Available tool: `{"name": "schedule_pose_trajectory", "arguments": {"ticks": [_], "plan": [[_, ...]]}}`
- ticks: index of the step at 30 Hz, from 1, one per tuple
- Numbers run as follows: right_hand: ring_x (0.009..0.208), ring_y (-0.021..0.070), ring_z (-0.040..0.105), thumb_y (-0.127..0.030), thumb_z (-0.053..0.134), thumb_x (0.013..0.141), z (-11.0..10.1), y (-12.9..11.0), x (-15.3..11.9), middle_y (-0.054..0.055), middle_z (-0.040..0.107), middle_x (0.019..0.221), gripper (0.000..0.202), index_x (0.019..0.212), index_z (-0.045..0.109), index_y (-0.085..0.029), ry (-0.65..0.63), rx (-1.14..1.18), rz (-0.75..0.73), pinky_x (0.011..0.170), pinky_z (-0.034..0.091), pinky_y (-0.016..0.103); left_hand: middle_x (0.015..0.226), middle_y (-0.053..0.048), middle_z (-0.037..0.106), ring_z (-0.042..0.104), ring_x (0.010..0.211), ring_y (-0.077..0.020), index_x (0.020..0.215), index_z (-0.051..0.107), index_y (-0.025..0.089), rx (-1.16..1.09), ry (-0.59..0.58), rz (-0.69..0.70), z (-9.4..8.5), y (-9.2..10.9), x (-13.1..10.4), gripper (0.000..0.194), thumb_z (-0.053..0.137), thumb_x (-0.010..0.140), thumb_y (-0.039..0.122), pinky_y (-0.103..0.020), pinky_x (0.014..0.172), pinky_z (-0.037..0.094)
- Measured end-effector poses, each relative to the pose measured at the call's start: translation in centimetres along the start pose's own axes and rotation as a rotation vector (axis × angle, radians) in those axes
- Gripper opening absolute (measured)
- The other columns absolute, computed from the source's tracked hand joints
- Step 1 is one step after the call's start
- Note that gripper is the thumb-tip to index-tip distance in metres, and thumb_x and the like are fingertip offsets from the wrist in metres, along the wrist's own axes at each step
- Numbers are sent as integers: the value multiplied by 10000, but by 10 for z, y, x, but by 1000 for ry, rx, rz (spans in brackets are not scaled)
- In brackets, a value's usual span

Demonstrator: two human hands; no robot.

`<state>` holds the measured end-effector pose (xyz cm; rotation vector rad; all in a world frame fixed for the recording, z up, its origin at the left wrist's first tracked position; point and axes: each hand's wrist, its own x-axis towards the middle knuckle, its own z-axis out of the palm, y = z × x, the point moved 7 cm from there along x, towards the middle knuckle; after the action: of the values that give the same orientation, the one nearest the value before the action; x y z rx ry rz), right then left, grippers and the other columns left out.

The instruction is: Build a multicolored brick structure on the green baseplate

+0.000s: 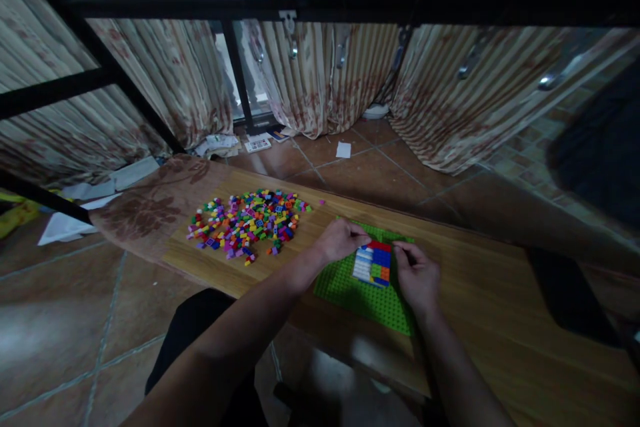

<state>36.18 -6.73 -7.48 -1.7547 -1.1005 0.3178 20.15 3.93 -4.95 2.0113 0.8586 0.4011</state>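
Note:
A green studded baseplate point(350, 290) lies on the wooden table point(490, 300). On it sits a small block of joined bricks point(373, 263) in white, red, blue, orange and green. My left hand point(343, 239) rests at the block's upper left, fingers curled toward its top edge. At the block's right side my right hand point(417, 273) has its fingertips pinched near the top right corner. Whether either hand holds a loose brick is too small to tell. A heap of several small coloured bricks point(247, 221) lies to the left, apart from both hands.
A flowered cloth point(150, 203) covers the table's left end. Black metal bars point(320, 3) cross overhead, with striped curtains point(320, 80) behind. Papers and cards point(257, 143) lie on the tiled floor. A dark object point(565, 290) stands at the right.

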Motion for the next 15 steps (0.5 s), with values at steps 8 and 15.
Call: {"name": "schedule_pose_trajectory", "arguments": {"ticks": [8,15], "plan": [[852,234,650,-473,587,790,0,7,2,91,729,904,332,870,725,-181,10,90,73,852,483,411,851,-24,715,609,749,-132,979,724,150,-55,54,62,-9,8,-9,308,488,909,334,-226,696,460],[761,231,646,-478,649,748,-36,-21,7,118,719,933,304,891,712,-216,114,246,164,730,517,418,800,-34,668,573,691,-129,915,685,126,-284,246,28,-36,-4,-62,331,486,920,391,-230,643,451]]}}
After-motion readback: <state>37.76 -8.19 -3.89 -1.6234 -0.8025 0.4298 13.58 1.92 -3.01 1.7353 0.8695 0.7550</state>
